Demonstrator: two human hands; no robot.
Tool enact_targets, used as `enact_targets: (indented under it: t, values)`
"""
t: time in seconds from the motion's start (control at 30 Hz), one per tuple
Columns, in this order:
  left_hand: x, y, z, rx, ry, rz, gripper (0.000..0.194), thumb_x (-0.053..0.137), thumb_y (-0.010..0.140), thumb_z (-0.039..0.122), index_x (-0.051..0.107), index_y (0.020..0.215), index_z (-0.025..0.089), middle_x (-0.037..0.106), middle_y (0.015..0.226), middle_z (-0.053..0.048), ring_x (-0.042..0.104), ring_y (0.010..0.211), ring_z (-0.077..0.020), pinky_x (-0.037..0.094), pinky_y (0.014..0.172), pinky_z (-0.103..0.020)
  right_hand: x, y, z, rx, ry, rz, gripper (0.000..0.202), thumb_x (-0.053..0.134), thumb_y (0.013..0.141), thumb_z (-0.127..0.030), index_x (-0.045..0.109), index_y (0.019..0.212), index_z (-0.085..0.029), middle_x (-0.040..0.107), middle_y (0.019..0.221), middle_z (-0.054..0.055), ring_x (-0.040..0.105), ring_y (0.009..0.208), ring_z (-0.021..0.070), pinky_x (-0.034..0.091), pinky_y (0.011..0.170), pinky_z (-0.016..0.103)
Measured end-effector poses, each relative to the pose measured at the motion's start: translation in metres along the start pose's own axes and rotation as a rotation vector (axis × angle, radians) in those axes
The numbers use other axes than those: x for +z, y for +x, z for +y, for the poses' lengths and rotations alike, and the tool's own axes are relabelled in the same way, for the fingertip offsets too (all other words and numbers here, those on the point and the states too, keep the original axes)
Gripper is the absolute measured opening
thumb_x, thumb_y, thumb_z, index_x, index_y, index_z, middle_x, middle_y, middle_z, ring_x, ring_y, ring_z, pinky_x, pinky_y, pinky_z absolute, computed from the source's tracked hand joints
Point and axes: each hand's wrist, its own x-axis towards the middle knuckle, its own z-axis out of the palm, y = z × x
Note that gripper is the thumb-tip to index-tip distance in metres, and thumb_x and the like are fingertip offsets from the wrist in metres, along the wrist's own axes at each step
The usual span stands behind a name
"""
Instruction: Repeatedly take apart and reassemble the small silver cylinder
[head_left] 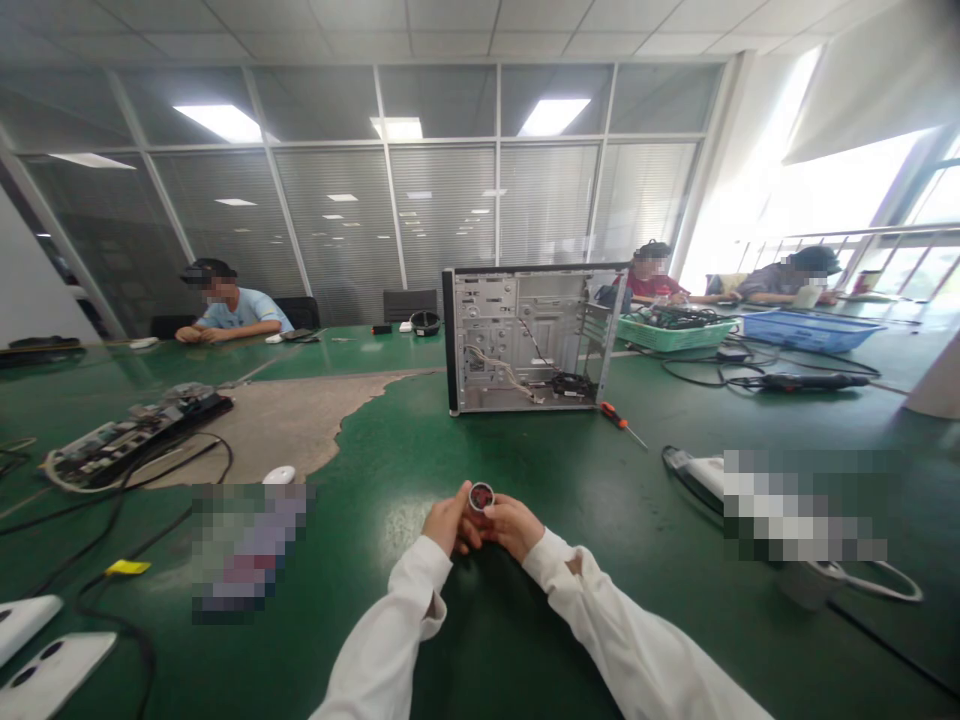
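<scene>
Both my hands meet low in the middle of the head view, just above the green table point(390, 455). Between my left hand point(448, 520) and my right hand point(517, 524) is a small round piece point(481, 496) with a silvery rim and a dark red inside; its exact kind is too small to tell. The fingers of each hand are closed on its sides, and its lower part is hidden by them. Beyond my hands stands an open computer case point(499, 365), upright, with loose cables and a black part inside. An orange-handled screwdriver point(616, 417) lies by its lower right corner.
To my left are a power strip point(142, 435) with cables, a blurred-out flat item point(255, 550) and white phones point(56, 675). On the right lie a white device point(709, 478), a green basket point(675, 336) and a blue basket point(810, 332). Several people sit around the table.
</scene>
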Motion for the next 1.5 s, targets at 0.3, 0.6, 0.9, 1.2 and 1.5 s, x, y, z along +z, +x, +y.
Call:
enact_targets:
  t: [0.3, 0.6, 0.9, 1.2, 1.5]
  values:
    - [-0.008, -0.002, 0.006, 0.468, -0.147, -0.007, 0.036, 0.044, 0.061, 0.014, 0.054, 0.096, 0.015, 0.061, 0.094, -0.006, 0.054, 0.09, -0.0175, 0.04, 0.081, -0.03, 0.016, -0.016, -0.014, 0.368, 0.215, 0.0, 0.032, 0.044, 0.064, -0.033, 0.053, 0.08, -0.007, 0.059, 0.071, 0.009, 0.057, 0.065, 0.0154, 0.041, 0.065, 0.027]
    - [-0.003, 0.001, -0.004, 0.511, -0.09, -0.117, 0.037, 0.055, 0.062, 0.018, 0.052, 0.099, 0.014, 0.059, 0.099, -0.008, 0.053, 0.093, -0.0206, 0.038, 0.085, -0.033, 0.01, -0.02, -0.02, 0.515, 0.43, -0.174, 0.049, 0.043, 0.066, -0.047, 0.051, 0.084, -0.003, 0.058, 0.072, 0.013, 0.056, 0.072, 0.0173, 0.042, 0.067, 0.026]
    - [-0.002, -0.001, -0.004, 0.552, 0.038, -0.073, 0.039, 0.057, 0.063, 0.019, 0.049, 0.101, 0.016, 0.058, 0.101, -0.009, 0.053, 0.092, -0.0201, 0.04, 0.079, -0.033, 0.001, -0.016, -0.021, 0.539, 0.426, -0.199, 0.045, 0.046, 0.065, -0.043, 0.049, 0.085, -0.003, 0.058, 0.072, 0.012, 0.056, 0.072, 0.0165, 0.043, 0.065, 0.025]
    - [0.001, -0.008, -0.001, 0.695, 0.232, 0.056, 0.038, 0.058, 0.06, 0.015, 0.053, 0.097, 0.02, 0.052, 0.1, -0.006, 0.049, 0.094, -0.0199, 0.042, 0.078, -0.032, 0.003, -0.009, -0.014, 0.238, 0.183, 0.126, 0.02, 0.057, 0.062, -0.027, 0.049, 0.075, -0.013, 0.055, 0.062, 0.002, 0.055, 0.056, 0.0108, 0.046, 0.06, 0.028]
    - [0.008, -0.01, 0.0, 0.74, 0.235, 0.05, 0.042, 0.058, 0.061, 0.017, 0.051, 0.102, 0.022, 0.045, 0.101, -0.007, 0.047, 0.094, -0.0202, 0.044, 0.074, -0.03, 0.003, -0.007, -0.008, -0.34, -0.257, 0.244, 0.052, 0.069, 0.047, -0.021, 0.039, 0.09, -0.02, 0.048, 0.094, 0.004, 0.055, 0.062, 0.0118, 0.045, 0.053, 0.026]
